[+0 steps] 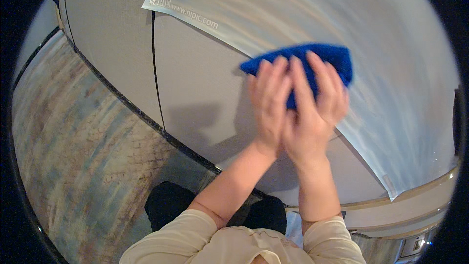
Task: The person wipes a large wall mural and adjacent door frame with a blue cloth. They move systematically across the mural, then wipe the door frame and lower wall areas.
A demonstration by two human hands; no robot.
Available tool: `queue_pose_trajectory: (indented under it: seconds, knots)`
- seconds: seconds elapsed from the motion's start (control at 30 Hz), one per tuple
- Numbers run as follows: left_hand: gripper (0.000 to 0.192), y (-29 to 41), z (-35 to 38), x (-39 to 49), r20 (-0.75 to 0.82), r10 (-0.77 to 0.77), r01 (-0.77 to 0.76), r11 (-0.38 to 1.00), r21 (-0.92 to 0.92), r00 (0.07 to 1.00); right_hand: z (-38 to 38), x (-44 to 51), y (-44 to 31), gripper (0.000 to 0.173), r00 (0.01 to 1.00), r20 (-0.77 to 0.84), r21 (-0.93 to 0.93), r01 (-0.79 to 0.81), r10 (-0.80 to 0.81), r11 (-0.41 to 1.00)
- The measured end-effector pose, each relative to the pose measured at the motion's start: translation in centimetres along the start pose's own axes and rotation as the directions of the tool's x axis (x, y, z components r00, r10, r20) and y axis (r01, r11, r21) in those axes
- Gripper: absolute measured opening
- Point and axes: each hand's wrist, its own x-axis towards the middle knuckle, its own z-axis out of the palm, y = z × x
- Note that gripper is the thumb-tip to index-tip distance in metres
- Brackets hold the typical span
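A blue cloth (331, 57), blurred and partly folded, lies against a large glossy poster (285, 18) on a pale wall. Both of my hands are side by side on it. My left hand (269, 106) has its fingertips over the cloth's left part, close to the poster's lower edge. Across the middle and right part spread the fingers of my right hand (318, 102). The two palms nearly touch and hide the cloth's lower portion. Streaks of blue, grey and cream cover the poster, and its upper left corner bears writing.
Pale wall panels (194, 66) meet at a thin black seam (155, 66). Along their base runs a dark skirting strip (121, 95), beside a mottled floor (84, 143). One poster corner (392, 192) sticks out at lower right, above a pale ledge (395, 211). My dark-clad legs (168, 205) are below.
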Motion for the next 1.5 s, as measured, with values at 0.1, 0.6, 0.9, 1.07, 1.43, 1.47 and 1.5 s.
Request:
queue_pose_trajectory:
  seconds: [0.1, 0.6, 0.9, 1.07, 1.43, 1.47, 1.5]
  knots:
    - [0.051, -3.3, -0.8, 0.8, -0.119, 0.022, -0.005, 0.990, 0.143, 0.993, 3.2, 1.6, -2.6, 0.037, 0.999, -0.026, 0.081, 0.045, -0.043, 0.996]
    - [0.041, 9.2, 1.8, -6.2, 0.478, 0.159, -0.176, 0.984, -0.009, 0.864, -7.1, -10.6, 7.7, 0.051, 0.956, -0.130, 0.020, -0.264, 0.265, 0.964]
    - [0.041, 19.2, 8.0, -8.2, 0.657, 0.365, -0.326, 0.927, -0.188, 0.659, -14.8, -16.4, 15.5, 0.053, 0.787, -0.306, 0.124, -0.524, 0.535, 0.842]
    - [0.042, 23.2, 10.0, -11.2, 0.547, 0.547, -0.489, 0.831, -0.264, 0.634, -18.0, -19.8, 17.8, 0.042, 0.796, -0.417, -0.008, -0.486, 0.439, 0.874]
    - [0.054, 25.8, 12.3, -14.3, 0.719, 0.551, -0.461, 0.815, -0.352, 0.424, -20.3, -24.0, 21.1, 0.046, 0.736, -0.410, -0.030, -0.601, 0.539, 0.799]
    - [0.055, 25.6, 12.2, -14.6, 0.719, 0.553, -0.473, 0.810, -0.346, 0.421, -20.3, -24.1, 20.9, 0.046, 0.747, -0.406, -0.045, -0.591, 0.526, 0.805]
    - [0.054, 25.3, 12.0, -14.8, 0.736, 0.536, -0.462, 0.820, -0.338, 0.414, -20.2, -24.2, 20.6, 0.047, 0.734, -0.413, -0.040, -0.607, 0.540, 0.794]
